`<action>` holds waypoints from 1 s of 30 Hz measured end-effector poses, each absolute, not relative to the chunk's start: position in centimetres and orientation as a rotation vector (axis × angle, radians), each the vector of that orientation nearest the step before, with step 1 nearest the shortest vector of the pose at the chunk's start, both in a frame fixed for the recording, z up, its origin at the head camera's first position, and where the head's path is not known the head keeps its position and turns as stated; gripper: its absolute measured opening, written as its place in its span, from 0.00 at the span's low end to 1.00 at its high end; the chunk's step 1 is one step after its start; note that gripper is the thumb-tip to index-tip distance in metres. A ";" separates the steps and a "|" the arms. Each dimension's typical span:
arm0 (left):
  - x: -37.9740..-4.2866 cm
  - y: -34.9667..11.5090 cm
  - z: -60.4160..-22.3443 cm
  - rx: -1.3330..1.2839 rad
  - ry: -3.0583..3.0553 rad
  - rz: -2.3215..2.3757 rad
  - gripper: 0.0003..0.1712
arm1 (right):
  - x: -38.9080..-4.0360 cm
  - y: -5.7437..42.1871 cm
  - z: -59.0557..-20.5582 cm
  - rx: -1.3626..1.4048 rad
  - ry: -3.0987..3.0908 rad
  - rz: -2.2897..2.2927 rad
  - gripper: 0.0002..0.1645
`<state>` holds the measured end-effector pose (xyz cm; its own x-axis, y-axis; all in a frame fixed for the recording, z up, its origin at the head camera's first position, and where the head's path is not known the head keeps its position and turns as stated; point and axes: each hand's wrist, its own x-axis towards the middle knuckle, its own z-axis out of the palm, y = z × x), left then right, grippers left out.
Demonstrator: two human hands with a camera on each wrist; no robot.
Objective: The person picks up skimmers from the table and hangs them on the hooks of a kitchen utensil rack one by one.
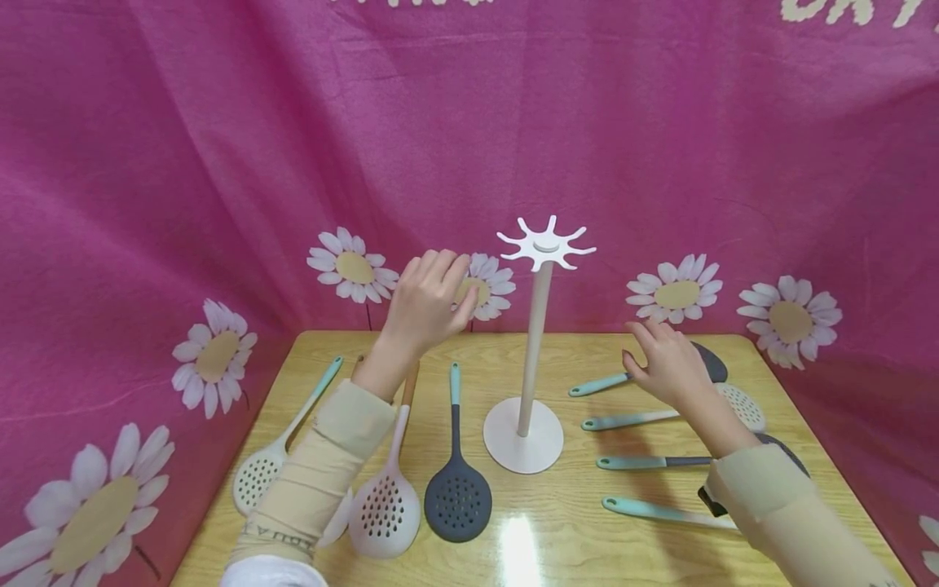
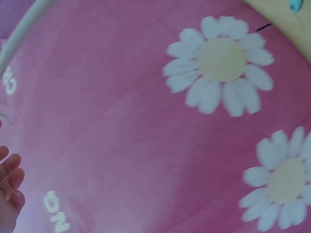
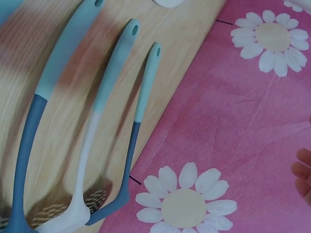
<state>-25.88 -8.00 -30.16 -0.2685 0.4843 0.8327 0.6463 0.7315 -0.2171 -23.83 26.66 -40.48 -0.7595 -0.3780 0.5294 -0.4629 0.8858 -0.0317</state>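
Observation:
My left hand (image 1: 429, 297) is raised left of a white utensil stand (image 1: 535, 342) with a ring of hooks on top; it holds nothing, its fingers slightly bent. In the left wrist view, part of that hand (image 2: 10, 187) shows at the left edge. Over the utensils on the right hovers my right hand (image 1: 667, 363), empty, fingers loosely bent. Under and beside it lie a dark-headed utensil (image 1: 708, 362), a white skimmer (image 1: 741, 406), another dark-headed utensil (image 1: 785, 450) and a white-shafted one (image 1: 645, 509), all with teal handles. My right sleeve covers parts of these.
Left of the stand lie a dark grey skimmer (image 1: 458, 499), a pale skimmer (image 1: 385, 515) with a wooden handle and a white skimmer (image 1: 258, 479) with a teal handle. Another pale head (image 1: 336, 522) is partly hidden by my left sleeve. Pink daisy cloth (image 1: 469, 147) surrounds the wooden table (image 1: 579, 538).

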 end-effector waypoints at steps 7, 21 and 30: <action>-25.1 -6.9 -27.9 -0.914 -1.798 -0.090 0.11 | -22.5 26.5 -41.2 0.640 -2.515 0.225 0.23; -25.4 -5.7 -26.2 -0.964 -1.688 0.098 0.09 | -19.9 26.6 -45.3 0.743 -2.554 0.161 0.21; -25.5 -5.3 -25.6 -0.981 -1.655 0.198 0.08 | -17.6 27.1 -49.2 0.735 -2.716 0.129 0.17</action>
